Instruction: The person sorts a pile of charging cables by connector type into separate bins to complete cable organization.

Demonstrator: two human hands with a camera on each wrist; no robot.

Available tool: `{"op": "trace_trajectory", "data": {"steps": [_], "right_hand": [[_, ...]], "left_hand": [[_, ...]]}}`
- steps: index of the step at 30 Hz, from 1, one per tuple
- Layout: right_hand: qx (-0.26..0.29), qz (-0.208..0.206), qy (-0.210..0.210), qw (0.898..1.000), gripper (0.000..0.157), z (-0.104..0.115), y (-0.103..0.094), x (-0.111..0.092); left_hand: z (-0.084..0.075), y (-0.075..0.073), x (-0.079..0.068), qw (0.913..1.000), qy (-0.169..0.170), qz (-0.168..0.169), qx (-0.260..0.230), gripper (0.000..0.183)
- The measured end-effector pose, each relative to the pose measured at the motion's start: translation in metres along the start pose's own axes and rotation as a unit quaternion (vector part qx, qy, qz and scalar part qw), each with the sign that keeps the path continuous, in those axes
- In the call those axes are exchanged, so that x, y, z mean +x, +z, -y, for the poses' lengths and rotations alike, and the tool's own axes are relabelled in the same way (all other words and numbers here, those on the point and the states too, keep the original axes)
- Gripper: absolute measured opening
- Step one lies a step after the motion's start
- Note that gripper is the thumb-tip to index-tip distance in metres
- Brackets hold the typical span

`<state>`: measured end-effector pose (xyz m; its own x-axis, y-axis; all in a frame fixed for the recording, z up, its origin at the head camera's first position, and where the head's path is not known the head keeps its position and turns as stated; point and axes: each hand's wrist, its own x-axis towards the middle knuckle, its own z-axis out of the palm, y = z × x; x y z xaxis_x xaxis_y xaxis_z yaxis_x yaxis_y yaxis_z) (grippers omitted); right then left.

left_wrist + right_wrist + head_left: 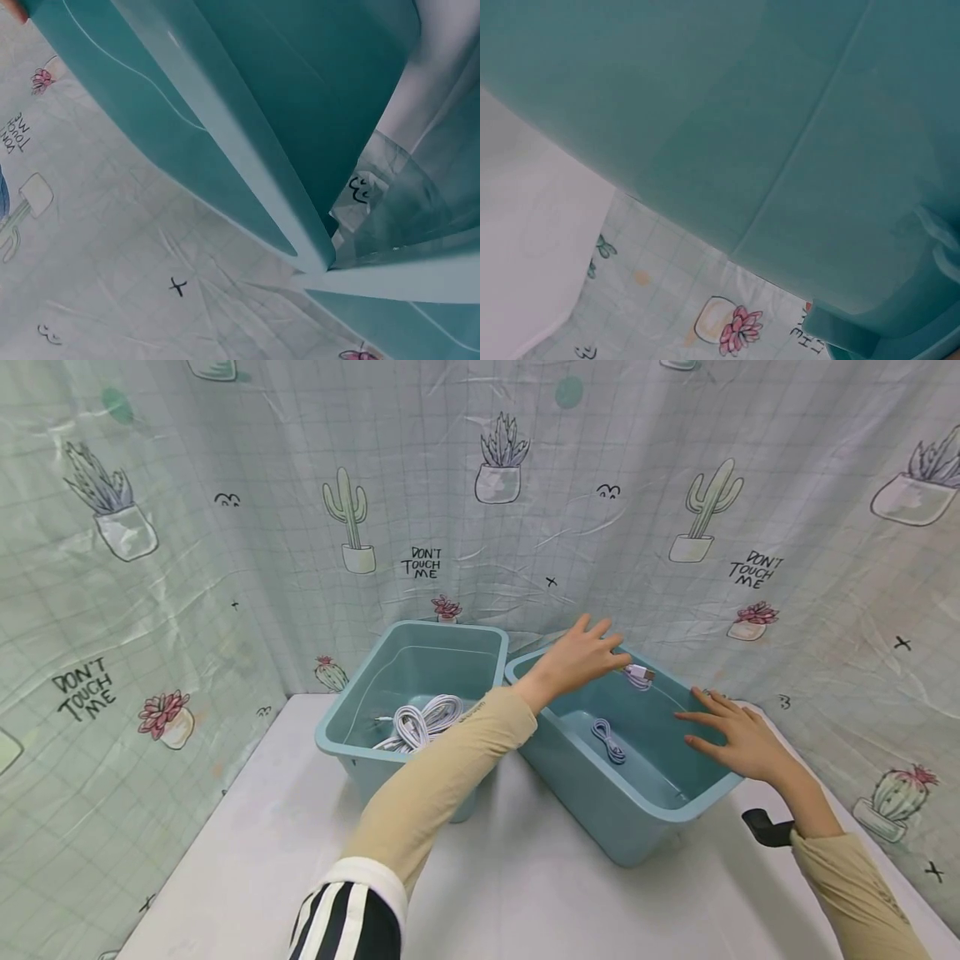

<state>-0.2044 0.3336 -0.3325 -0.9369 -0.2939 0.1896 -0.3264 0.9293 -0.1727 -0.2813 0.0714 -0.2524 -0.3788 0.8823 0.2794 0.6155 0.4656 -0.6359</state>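
My left hand (576, 662) reaches over the back of the right blue-green bin (600, 777), fingers spread and bent downward. Right at its thumb hangs a small bundled white USB cable (639, 675). On that bin's floor lies another coiled cable (607, 742), pale and thin. My right hand (738, 739) is over the bin's right rim, its fingers loosely extended toward the inside with nothing in them. Bin walls (705, 112) fill most of the right wrist view. In the left wrist view, bin rims (225, 142) show, while the bundled cable is out of sight.
A second blue-green bin (341, 727) stands at the left, holding several coiled white cables (420, 722). The two bins nearly meet at their back corners on a white table (247, 860). Behind them hangs a patterned curtain (285, 543).
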Motion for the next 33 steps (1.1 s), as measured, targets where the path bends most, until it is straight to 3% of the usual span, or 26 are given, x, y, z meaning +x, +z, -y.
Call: {"op": "trace_trajectory", "data": {"steps": [13, 18, 26, 33], "right_hand": [[0.0, -0.009, -0.003, 1.0, 0.049, 0.004, 0.0, 0.0], [-0.003, -0.008, -0.005, 1.0, 0.048, 0.004, -0.001, 0.0], [-0.005, -0.006, -0.006, 1.0, 0.049, 0.0, 0.0, 0.0], [-0.005, -0.016, -0.013, 1.0, 0.048, 0.0, 0.001, -0.001]], "left_hand": [[-0.005, 0.01, 0.008, 0.9992, -0.004, 0.04, 0.002, 0.043], [-0.003, 0.009, 0.006, 0.9988, -0.014, 0.046, -0.006, 0.039], [0.004, 0.003, -0.003, 0.9985, -0.017, 0.043, -0.03, 0.03], [0.009, -0.004, -0.023, 0.9986, -0.023, 0.006, -0.048, 0.024]]}}
